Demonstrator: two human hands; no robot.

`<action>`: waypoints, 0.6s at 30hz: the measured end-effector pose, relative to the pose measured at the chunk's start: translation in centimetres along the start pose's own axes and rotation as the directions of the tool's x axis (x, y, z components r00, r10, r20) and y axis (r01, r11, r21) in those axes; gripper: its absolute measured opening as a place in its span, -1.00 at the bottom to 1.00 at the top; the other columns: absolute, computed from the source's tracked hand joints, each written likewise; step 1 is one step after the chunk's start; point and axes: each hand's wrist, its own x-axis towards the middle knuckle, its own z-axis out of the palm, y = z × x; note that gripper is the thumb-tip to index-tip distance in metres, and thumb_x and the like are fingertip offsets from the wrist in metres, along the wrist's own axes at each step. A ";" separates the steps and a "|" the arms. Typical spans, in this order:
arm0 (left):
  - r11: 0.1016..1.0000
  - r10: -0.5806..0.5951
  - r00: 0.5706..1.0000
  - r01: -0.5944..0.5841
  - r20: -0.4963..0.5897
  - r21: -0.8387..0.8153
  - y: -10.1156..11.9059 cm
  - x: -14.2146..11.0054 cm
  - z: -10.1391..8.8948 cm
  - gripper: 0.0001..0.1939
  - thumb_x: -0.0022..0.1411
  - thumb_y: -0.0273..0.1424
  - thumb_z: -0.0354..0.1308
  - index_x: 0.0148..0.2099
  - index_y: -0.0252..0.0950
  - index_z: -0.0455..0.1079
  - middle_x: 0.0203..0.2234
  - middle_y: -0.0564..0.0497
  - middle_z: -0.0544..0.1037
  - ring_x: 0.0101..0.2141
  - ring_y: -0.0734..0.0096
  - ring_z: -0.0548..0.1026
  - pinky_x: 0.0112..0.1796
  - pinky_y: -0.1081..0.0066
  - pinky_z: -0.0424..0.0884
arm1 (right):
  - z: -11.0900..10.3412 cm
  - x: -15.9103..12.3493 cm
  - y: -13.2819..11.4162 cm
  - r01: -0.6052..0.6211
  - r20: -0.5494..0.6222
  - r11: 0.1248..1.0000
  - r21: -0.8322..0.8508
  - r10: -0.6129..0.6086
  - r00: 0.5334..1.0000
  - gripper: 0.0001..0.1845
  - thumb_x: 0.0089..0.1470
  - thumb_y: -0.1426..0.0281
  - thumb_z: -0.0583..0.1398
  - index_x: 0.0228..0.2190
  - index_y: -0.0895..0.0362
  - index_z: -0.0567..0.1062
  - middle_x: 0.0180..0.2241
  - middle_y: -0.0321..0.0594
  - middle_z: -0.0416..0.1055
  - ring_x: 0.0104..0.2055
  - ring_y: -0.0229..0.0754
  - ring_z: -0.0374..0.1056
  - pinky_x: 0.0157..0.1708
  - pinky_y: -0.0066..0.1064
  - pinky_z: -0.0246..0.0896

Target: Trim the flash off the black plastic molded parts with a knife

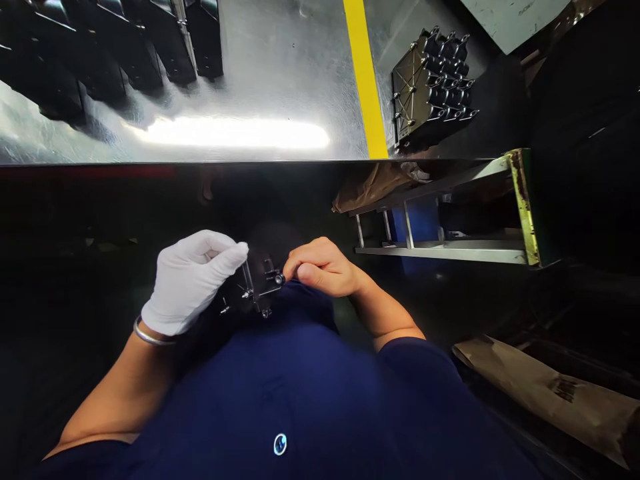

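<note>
My left hand (193, 280) wears a white glove and pinches the upper edge of a black moulded part (257, 283) between thumb and fingers. The part has thin ribs and small round bosses; its dark body blends into the dark background, so its full outline is hard to see. My bare right hand (325, 268) is closed, with the curled index finger and thumb at the part's right end, by a round boss. Both hands are in front of my body, below the edge of the metal table (280, 80).
Several black parts (150, 47) stand in a row at the table's far left. Right of a yellow stripe (365, 73) sits a stack of black moulded parts (433, 90). A metal frame (450, 252) stands at the right, with a brown paper bag (545, 393) nearer me.
</note>
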 end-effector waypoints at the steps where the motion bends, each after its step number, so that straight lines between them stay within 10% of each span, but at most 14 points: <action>1: 1.000 0.010 1.000 -0.010 -0.008 0.015 0.0 0.1 -0.1 -0.78 -0.09 -0.24 0.37 -0.54 -0.28 0.49 -0.66 0.06 0.51 -0.62 0.48 0.38 -0.59 0.48 0.32 | 0.2 0.2 0.0 0.036 -0.032 0.994 -0.106 -0.039 0.999 -0.34 0.30 -0.09 -0.01 -0.46 0.20 0.46 -0.58 -0.29 0.32 -0.54 -0.37 0.24 -0.48 -0.50 0.12; 18: 0.994 0.010 0.991 0.004 -0.135 0.107 -0.5 0.6 0.7 -0.75 -0.04 -0.19 0.32 -0.50 -0.27 0.46 -0.63 0.08 0.50 -0.56 0.46 0.37 -0.53 0.45 0.31 | 1.5 1.1 0.8 0.081 -0.110 0.733 -0.675 -0.209 0.972 -0.38 0.30 -0.06 0.03 -0.61 0.12 0.28 -0.62 -0.36 0.10 -0.54 -0.32 0.07 -0.47 -0.41 -0.06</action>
